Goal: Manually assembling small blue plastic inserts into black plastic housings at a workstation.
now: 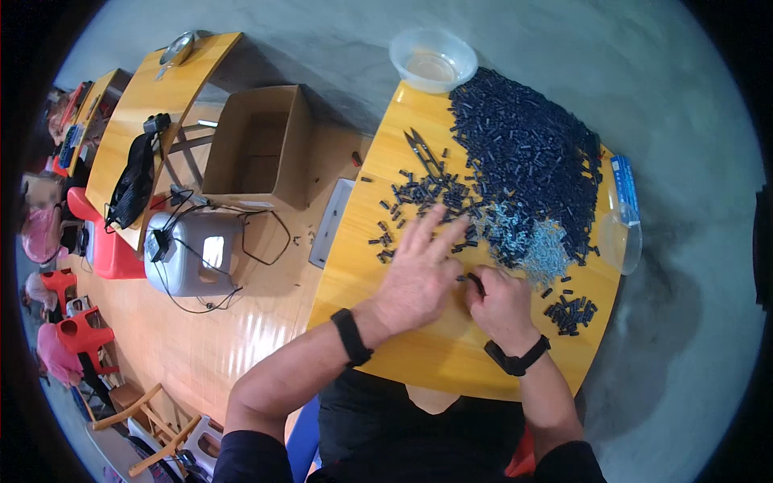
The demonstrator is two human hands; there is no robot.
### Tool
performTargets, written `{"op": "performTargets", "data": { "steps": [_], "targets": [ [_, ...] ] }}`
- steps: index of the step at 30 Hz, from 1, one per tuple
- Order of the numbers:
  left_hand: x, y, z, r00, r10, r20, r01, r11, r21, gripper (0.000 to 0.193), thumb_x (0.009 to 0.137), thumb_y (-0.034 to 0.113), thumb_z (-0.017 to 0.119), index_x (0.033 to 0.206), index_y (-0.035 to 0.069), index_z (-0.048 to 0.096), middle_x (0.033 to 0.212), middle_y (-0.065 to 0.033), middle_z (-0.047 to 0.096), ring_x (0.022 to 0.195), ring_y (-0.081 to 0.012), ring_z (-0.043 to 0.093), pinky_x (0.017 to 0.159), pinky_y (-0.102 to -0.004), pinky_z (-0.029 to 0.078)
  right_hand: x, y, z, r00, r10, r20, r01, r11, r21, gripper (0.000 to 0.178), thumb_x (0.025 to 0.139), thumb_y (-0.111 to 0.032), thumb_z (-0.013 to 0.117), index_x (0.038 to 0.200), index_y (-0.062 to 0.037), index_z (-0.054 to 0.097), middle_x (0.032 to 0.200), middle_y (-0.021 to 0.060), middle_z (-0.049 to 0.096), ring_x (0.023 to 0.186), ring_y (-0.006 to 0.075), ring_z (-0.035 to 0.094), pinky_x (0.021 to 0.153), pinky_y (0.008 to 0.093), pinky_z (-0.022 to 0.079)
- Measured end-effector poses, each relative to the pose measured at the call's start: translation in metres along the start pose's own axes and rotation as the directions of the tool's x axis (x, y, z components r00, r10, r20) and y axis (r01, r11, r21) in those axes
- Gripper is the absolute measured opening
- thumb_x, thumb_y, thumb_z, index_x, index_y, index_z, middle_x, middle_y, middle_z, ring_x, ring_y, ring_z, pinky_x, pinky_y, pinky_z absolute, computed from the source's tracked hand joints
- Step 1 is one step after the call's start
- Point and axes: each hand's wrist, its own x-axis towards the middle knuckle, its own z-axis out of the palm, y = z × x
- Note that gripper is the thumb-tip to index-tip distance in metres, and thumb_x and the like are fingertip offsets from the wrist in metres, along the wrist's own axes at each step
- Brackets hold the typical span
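Small black part (475, 281) sits pinched in the right hand (501, 307) at the worktop's (419, 354) near centre; the left hand (419, 270), open and flat, steadies loose parts (419, 193) nearby.

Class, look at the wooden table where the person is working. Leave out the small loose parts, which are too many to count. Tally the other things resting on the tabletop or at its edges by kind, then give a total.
Clear plastic bowls: 2, one at the far edge and one at the right edge
Thread snips: 1
Blue packet: 1
Hands: 2, left and right
Total: 6
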Motion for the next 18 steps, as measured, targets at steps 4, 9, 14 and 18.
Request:
{"op": "performTargets", "data": {
  "steps": [4,9,14,18],
  "targets": [
    [0.000,0.005,0.016,0.996,0.039,0.074,-0.044,0.997,0.057,0.014,0.072,0.010,0.064,0.084,0.003,0.067,0.143,-0.0174,0.036,0.135,-0.0452,0.025,0.105,-0.0602,0.026,-0.004,0.002,-0.003,0.996,0.052,0.066,-0.049,0.998,-0.038,0.015,0.075,-0.012,0.064,0.069,-0.0053,0.052,0.064,0.0136,0.059,0.058,0.0336,0.060,0.051,0.0434,0.047],
    [0.002,0.012,0.002,1.000,-0.007,-0.013,0.006,0.998,-0.070,0.049,0.066,0.005,0.063,0.115,0.009,0.058,0.143,-0.0210,0.035,0.133,-0.0478,0.025,0.106,-0.0581,0.025,-0.002,0.003,-0.004,0.996,0.076,0.054,-0.076,0.997,-0.007,0.009,0.075,-0.012,0.064,0.076,-0.0048,0.058,0.068,0.0138,0.062,0.059,0.0329,0.061,0.052,0.0429,0.047],
    [-0.003,-0.037,-0.014,0.963,-0.077,-0.259,0.092,0.995,0.046,0.045,0.071,0.005,0.063,0.115,0.006,0.056,0.142,-0.0225,0.036,0.133,-0.0487,0.026,0.109,-0.0542,0.024,-0.001,0.001,-0.006,0.990,0.129,0.061,-0.130,0.992,0.006,0.007,0.075,-0.006,0.063,0.080,-0.0030,0.062,0.071,0.0149,0.063,0.061,0.0321,0.062,0.055,0.0383,0.048],
    [0.017,-0.083,-0.032,0.901,-0.250,-0.355,0.286,0.957,0.051,0.043,0.082,0.010,0.058,0.124,0.002,0.050,0.142,-0.0238,0.036,0.136,-0.0450,0.024,0.110,-0.0503,0.023,-0.003,0.000,-0.002,0.988,0.150,0.037,-0.150,0.989,0.011,0.007,0.075,-0.006,0.064,0.081,-0.0034,0.062,0.069,0.0136,0.063,0.059,0.0295,0.062,0.053,0.0364,0.048]
  ]
}}
